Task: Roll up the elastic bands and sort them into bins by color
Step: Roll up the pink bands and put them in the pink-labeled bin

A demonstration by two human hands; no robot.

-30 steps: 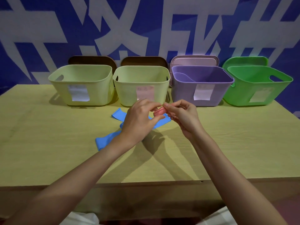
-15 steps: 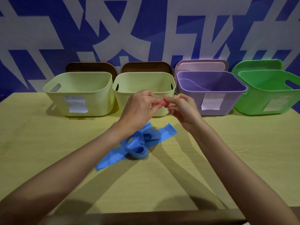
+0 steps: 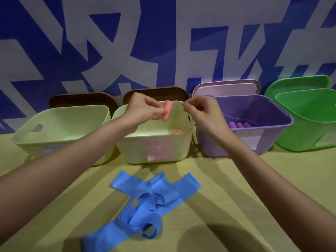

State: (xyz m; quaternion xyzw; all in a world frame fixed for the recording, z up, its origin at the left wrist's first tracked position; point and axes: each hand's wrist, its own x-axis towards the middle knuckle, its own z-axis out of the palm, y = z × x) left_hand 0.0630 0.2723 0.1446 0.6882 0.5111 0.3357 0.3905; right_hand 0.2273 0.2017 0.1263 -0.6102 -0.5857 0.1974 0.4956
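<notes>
- My left hand (image 3: 143, 110) pinches a rolled pink band (image 3: 167, 110) above the middle pale bin (image 3: 154, 148).
- My right hand (image 3: 201, 110), fingers curled, holds nothing.
- Limp blue bands (image 3: 145, 202) lie tangled on the near table (image 3: 236, 197).
- Smooth purple bin (image 3: 254, 124) stands right.

The bins (image 3: 151, 142) are smooth, matt plastic, thin enough that the paper labels (image 3: 160, 149) show through blurred. The purple bin (image 3: 243, 142) looks slightly translucent. The blue bands (image 3: 154, 193) are thin, smooth, matt rubbery strips; the pink roll (image 3: 167, 110) looks the same. The table (image 3: 236, 197) has a pale, matt wood-grain finish. Behind, the wall (image 3: 163, 42) is a flat printed surface.
</notes>
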